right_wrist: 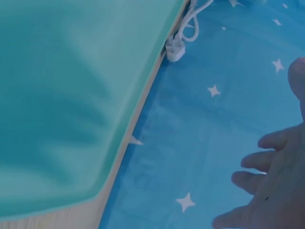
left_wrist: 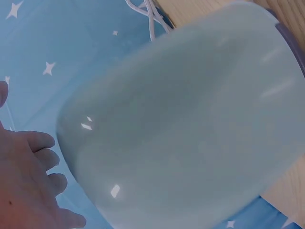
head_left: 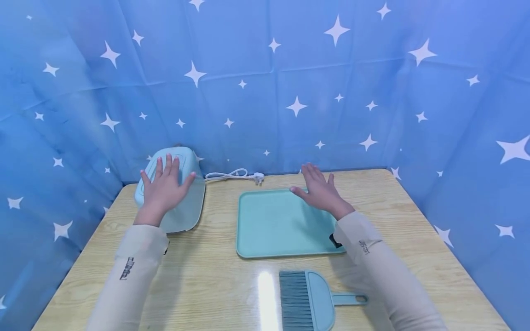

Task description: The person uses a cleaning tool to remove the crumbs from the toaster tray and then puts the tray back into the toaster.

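Note:
My left hand [head_left: 163, 191] is spread out, fingers straight, in front of or over a light blue, round-cornered appliance [head_left: 194, 202] at the table's back left. In the left wrist view, a narrow gap shows between the fingers and the appliance's pale, smooth side [left_wrist: 181, 119]. My right hand [head_left: 320, 191] hovers above the back right part of a turquoise rectangular tray [head_left: 273, 225], thumb apart and nothing held. Nearer the front lies a blue brush [head_left: 320, 294] with grey-blue bristles, its handle pointing right. The right forearm covers the tray's right corner.
A white cord [head_left: 232, 174] with a plug [head_left: 258, 178] lies along the table's back edge, beside the appliance. Blue curtain [head_left: 248, 101] with white stars hangs behind and at both sides of the wooden table [head_left: 215, 276].

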The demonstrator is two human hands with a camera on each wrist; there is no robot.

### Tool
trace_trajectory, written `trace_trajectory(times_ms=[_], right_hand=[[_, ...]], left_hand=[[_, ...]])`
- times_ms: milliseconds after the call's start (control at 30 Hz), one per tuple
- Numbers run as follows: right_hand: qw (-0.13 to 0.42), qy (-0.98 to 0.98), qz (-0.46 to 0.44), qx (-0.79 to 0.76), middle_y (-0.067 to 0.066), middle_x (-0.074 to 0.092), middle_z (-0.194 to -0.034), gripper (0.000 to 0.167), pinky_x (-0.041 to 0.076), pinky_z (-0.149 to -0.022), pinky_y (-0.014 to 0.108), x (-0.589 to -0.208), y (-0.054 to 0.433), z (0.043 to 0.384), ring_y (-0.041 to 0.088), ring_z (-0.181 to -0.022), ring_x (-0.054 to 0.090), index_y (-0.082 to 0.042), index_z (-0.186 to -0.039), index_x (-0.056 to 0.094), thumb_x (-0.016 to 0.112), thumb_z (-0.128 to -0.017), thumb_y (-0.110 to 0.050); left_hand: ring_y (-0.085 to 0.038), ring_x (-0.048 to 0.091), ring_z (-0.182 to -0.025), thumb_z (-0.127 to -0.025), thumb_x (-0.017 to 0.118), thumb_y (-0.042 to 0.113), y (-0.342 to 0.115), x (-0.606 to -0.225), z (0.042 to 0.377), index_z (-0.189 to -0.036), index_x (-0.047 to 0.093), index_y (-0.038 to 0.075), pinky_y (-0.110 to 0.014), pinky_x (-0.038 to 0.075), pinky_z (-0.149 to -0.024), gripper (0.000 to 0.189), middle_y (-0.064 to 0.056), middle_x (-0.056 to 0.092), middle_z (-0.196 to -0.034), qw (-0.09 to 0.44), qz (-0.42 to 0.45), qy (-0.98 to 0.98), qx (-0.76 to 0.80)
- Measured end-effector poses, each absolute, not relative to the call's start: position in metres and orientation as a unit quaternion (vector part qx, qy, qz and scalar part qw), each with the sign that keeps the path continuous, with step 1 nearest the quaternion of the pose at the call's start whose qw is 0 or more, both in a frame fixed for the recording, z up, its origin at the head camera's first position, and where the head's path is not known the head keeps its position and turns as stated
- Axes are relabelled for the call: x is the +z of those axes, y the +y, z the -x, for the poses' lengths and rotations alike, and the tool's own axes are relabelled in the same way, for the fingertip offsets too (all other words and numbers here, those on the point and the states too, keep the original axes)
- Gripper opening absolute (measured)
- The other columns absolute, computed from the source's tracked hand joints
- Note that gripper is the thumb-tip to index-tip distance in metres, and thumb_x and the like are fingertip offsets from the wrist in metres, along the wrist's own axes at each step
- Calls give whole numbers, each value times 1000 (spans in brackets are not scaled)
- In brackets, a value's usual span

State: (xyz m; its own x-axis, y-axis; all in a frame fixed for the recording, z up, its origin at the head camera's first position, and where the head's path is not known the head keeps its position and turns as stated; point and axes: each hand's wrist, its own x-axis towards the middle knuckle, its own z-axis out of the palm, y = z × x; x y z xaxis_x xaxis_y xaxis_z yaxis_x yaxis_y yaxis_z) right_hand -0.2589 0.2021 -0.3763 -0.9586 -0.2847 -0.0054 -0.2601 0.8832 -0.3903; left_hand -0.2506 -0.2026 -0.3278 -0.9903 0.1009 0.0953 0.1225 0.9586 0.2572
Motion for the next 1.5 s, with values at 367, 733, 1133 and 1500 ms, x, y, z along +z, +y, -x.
trace_trajectory(times_ms=[367, 733, 1133, 1500], right_hand=[[38, 963, 158, -217, 16, 2, -162, 85, 0, -113, 69, -377, 173, 260, 35, -150, 3, -6, -155, 5, 42, -97, -56], [53, 958, 176, -218, 15, 3, -163, 83, 6, -115, 65, -385, 139, 260, 32, -150, 6, -7, -155, 7, 44, -98, -54], [61, 951, 217, -213, 13, 2, -163, 81, 10, -118, 59, -386, 85, 261, 31, -150, 10, -14, -156, 8, 43, -96, -57], [63, 945, 261, -188, 14, 5, -163, 82, 15, -119, 53, -372, 42, 262, 31, -149, 14, -14, -156, 5, 41, -97, -57]], left_hand=[[-44, -12, -146, -95, 17, 69, -224, -333, 248, -154, 8, 2, -74, -13, -105, 89, -24, -5, -159, 41, 36, -988, -147], [-47, -12, -144, -96, 16, 67, -236, -339, 244, -155, 6, 7, -74, -9, -106, 85, -29, -12, -156, 24, 19, -987, -161], [-50, -6, -145, -97, 17, 64, -237, -349, 246, -154, 10, 7, -74, 3, -107, 81, -35, -8, -154, 42, -9, -983, -178], [-53, -2, -144, -100, 10, 57, -244, -355, 248, -154, 14, 8, -73, 10, -107, 73, -36, -6, -154, 67, -64, -973, -212]])
